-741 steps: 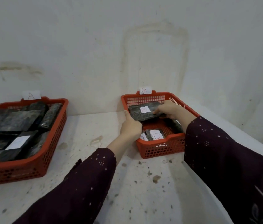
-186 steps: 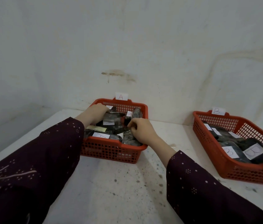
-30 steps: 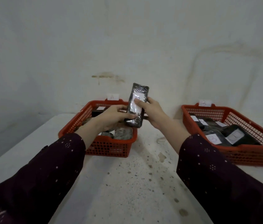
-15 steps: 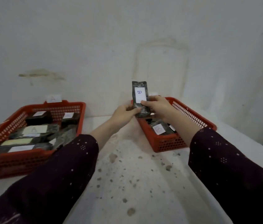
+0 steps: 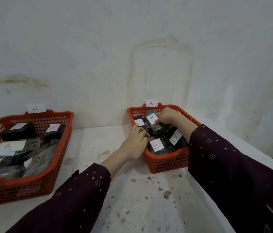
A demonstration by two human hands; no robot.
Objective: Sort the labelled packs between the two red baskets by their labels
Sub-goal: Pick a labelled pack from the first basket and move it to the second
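Stained white tabletop, right hand fingers gripping dark labelled plastic-wrapped pack inside right-edge red mesh plastic basket, left hand fingers curled on its rim.

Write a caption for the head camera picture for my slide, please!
Both hands lower a B-labelled pack into the red basket tagged B; basket A sits left.

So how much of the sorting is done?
The B basket already holds packs marked B. The right hand is setting another B pack in, the left hand beside it. In the A basket some labels are unreadable, so what's left is unclear.
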